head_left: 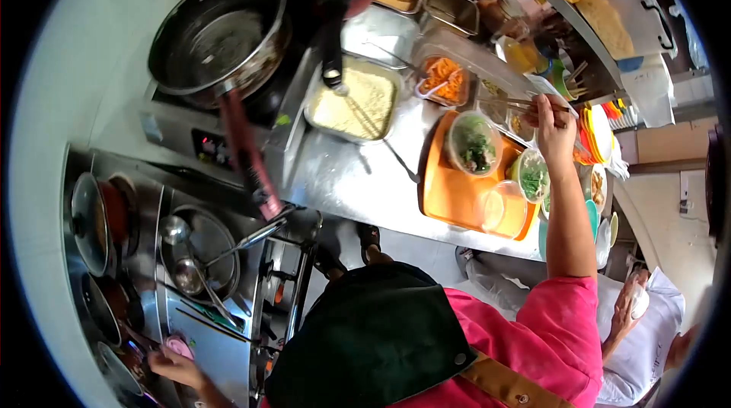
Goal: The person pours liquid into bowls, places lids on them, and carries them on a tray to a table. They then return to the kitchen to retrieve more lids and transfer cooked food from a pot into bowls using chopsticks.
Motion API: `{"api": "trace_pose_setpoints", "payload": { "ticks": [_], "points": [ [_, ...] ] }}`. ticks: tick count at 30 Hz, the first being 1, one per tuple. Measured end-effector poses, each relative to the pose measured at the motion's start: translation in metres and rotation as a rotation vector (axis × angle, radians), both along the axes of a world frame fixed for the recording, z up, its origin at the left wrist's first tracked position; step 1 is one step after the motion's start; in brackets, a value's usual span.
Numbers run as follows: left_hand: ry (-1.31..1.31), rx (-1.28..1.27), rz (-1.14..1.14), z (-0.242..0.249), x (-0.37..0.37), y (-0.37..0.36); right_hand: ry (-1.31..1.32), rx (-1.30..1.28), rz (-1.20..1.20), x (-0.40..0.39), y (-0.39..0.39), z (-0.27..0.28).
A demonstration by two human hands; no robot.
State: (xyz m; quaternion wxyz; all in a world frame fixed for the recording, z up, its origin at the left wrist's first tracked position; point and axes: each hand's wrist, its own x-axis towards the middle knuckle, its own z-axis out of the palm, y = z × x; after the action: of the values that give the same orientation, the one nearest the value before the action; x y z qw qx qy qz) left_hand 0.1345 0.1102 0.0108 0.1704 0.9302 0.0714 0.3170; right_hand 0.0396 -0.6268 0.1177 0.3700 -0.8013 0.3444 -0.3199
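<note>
My right hand (553, 120), fingers wrapped round brown chopsticks (518, 105), is over the small containers at the counter's right. Below and left of it, an orange tray (438, 193) bears a clear bowl of greens (474, 145), a second bowl with chopped greens (533, 176) and a clear, seemingly empty bowl (502, 207). A container of shredded orange food (444, 81) stands behind the tray. At the lower left, my left hand (173, 368) is near the pan handles and a pink round item (179, 347); whether it holds anything is unclear.
A large frying pan (217, 39) sits on the stove, its handle toward me. Beside it is a metal tray of pale food (356, 102). Ladles rest in a pot (199, 248) at the left. Another person (640, 332) in white stands at the right, a hand holding something white.
</note>
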Motion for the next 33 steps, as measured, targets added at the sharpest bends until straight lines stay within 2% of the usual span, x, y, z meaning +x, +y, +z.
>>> {"api": "trace_pose_setpoints", "payload": {
  "ticks": [1,2,3,5,6,7,8,9,10,11,12,14,20,26,27,28,30,32,33],
  "points": [
    [0.001,-0.482,-0.427,-0.014,-0.014,-0.036,-0.054,0.023,0.006,-0.008,-0.003,0.001],
    [0.209,-0.058,-0.548,-0.015,-0.031,-0.075,-0.058,0.034,-0.012,-0.017,-0.005,0.002],
    [0.514,-0.494,-0.656,-0.017,-0.046,-0.144,-0.105,0.023,-0.003,-0.026,-0.009,0.003],
    [1.255,-0.619,-1.02,-0.007,-0.037,-0.264,-0.163,0.045,0.028,-0.042,-0.02,0.001],
    [1.363,-0.648,-1.29,-0.015,-0.031,-0.317,-0.181,0.042,0.025,-0.047,-0.023,-0.001],
    [1.487,-0.578,-1.384,-0.007,-0.024,-0.371,-0.175,0.04,0.041,-0.051,-0.026,-0.003],
    [1.509,-0.639,-1.443,-0.016,-0.026,-0.419,-0.169,0.037,0.058,-0.055,-0.028,-0.004],
    [1.555,-0.92,-1.475,-0.028,-0.03,-0.46,-0.176,0.092,0.066,-0.058,-0.028,-0.001],
    [1.688,-1.138,-1.381,-0.033,-0.036,-0.499,-0.206,0.124,0.092,-0.063,-0.031,-0.005],
    [1.655,-1.267,-1.259,-0.035,-0.044,-0.536,-0.203,0.131,0.09,-0.066,-0.034,-0.005],
    [1.702,-1.338,-1.026,-0.043,-0.049,-0.564,-0.199,0.14,0.088,-0.069,-0.036,-0.006],
    [1.598,-1.324,-0.751,-0.047,-0.057,-0.603,-0.216,0.169,0.109,-0.077,-0.041,-0.009],
    [1.435,-1.258,-0.786,-0.057,-0.069,-0.613,-0.203,0.196,0.157,-0.084,-0.053,-0.02],
    [1.514,-1.225,-0.802,-0.053,-0.084,-0.597,-0.131,0.053,0.295,-0.063,-0.068,-0.024],
    [1.541,-1.247,-0.801,-0.053,-0.085,-0.594,-0.16,0.182,0.278,-0.054,-0.064,-0.021],
    [1.567,-1.27,-0.8,-0.053,-0.086,-0.591,-0.158,0.186,0.286,-0.049,-0.065,-0.022],
    [1.565,-1.281,-0.798,-0.052,-0.087,-0.586,0.013,0.103,0.386,-0.036,-0.069,-0.023],
    [1.587,-1.257,-0.808,-0.053,-0.086,-0.583,0.054,0.144,0.38,-0.022,-0.069,-0.024],
    [1.594,-1.281,-0.794,-0.055,-0.086,-0.582,0.123,0.053,0.43,-0.016,-0.071,-0.027]
  ]
}}
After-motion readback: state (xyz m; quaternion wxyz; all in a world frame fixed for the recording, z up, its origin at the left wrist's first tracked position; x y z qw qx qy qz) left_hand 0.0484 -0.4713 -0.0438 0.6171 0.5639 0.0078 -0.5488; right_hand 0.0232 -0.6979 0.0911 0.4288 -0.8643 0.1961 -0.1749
